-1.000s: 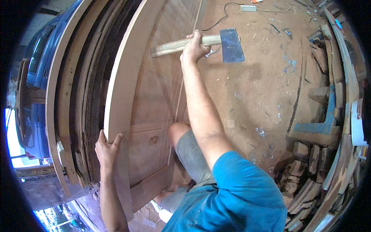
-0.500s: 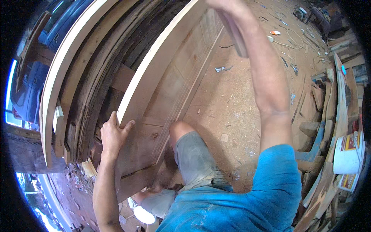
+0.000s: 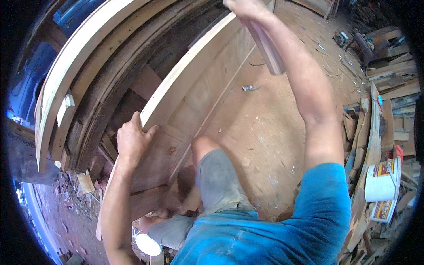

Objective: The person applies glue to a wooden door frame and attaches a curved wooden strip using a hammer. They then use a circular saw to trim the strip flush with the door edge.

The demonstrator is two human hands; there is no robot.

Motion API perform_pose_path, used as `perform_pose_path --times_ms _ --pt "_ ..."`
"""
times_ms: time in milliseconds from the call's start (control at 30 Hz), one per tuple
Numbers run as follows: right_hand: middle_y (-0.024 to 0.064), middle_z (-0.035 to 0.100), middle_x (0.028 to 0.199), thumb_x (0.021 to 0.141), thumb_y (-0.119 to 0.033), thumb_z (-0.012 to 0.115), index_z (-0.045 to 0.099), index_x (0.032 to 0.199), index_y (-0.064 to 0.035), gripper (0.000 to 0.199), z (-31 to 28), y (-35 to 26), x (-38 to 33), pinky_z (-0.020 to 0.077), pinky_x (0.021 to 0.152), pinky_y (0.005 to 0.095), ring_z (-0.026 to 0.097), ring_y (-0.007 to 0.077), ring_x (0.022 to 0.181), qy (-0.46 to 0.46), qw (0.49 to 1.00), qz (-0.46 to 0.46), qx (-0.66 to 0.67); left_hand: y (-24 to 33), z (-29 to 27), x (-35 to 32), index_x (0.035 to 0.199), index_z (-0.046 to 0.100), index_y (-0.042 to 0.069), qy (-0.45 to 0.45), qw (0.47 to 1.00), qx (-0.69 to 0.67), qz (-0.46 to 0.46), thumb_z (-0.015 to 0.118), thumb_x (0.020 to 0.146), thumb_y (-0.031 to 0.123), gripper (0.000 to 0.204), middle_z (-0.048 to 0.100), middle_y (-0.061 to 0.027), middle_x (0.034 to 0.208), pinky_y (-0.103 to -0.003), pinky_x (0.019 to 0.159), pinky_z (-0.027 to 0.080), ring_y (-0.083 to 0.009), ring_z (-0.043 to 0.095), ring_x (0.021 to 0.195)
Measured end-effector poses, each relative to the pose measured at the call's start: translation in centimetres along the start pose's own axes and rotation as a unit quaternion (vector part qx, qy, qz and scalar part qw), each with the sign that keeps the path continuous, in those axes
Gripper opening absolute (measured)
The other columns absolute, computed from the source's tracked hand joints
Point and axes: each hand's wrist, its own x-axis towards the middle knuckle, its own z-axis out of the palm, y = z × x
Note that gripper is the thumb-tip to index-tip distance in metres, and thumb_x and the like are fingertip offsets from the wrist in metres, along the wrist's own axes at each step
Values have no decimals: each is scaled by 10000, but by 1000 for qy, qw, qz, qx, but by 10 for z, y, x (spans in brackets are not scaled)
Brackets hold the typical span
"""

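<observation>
**Tool raised over a steadied door panel**

While the left hand (image 3: 132, 139) grips the pale edge of the long brown wooden door panel (image 3: 194, 110), fingers curled over its rim and clamped on it, the right hand (image 3: 245, 8) is up at the far top of the view, closed round the light wooden handle (image 3: 265, 44) of a tool whose head is out of sight. That panel leans on its long edge against a stack of curved pale and dark timber boards (image 3: 88, 66) on the left, its near end by the person's bent knee in grey shorts (image 3: 216, 176). To the right lie a sawdust-strewn earthen floor (image 3: 265, 132) and a white plastic bucket (image 3: 382, 179) among offcuts.

Judging by the lifted arm, a striking or chopping stroke at the panel's edge is in hand; it calls for a firm brace and the left fingers kept clear.
</observation>
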Motion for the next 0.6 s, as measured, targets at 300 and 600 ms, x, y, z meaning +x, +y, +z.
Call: perform_pose_path --times_ms 300,600 --pt "213 717 913 832 -6 514 541 1363 -166 555 22 -43 -51 593 645 437 734 320 781 -310 929 173 -104 4 -4 -6 961 583 9 -6 1000 4 0 819 762 372 476 708 -237 844 -506 780 555 -417 701 847" --pt "67 618 679 852 -229 676 627 933 -5 243 86 -29 -245 469 507 342 578 171 549 -267 823 341 368 -18 -1 5 987 590 3 5 1000 12 -3 820 756 389 505 708 -245 872 -506 799 553 -422 697 863"
